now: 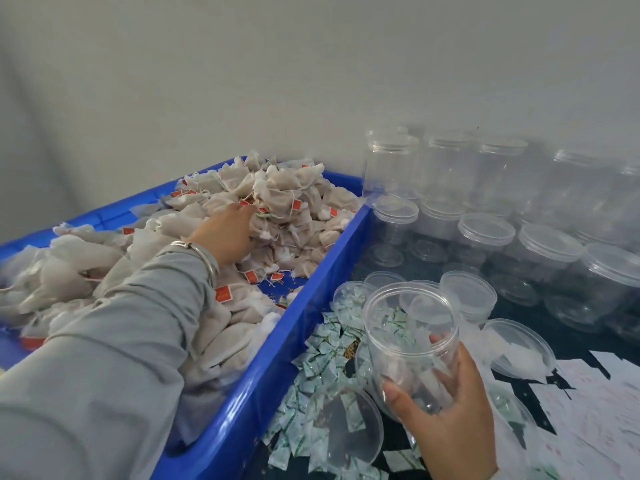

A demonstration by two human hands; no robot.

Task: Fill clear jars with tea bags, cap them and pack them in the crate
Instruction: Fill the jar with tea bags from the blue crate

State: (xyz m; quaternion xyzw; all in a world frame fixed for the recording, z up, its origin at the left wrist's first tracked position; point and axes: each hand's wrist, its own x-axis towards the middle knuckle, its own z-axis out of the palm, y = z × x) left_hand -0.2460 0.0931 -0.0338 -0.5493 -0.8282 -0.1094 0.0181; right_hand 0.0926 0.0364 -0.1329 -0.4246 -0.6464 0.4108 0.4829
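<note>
Left hand in the tea bags, right hand on a jar.

My left hand (227, 233) lay on the tea bag heap (277, 199) in the blue crate (277, 358), fingertips buried, grip unclear. My right hand (446, 407) clasped an uncapped clear jar (410, 341), tilted, beside the crate over scattered sachets (322, 358).

A plain pale grey wall (311, 71) fills the space behind the table (519, 344), meeting a second wall at a soft corner to the left. The table's top is dark, almost black. Light is even and dull, with faint shadows on the wall
</note>
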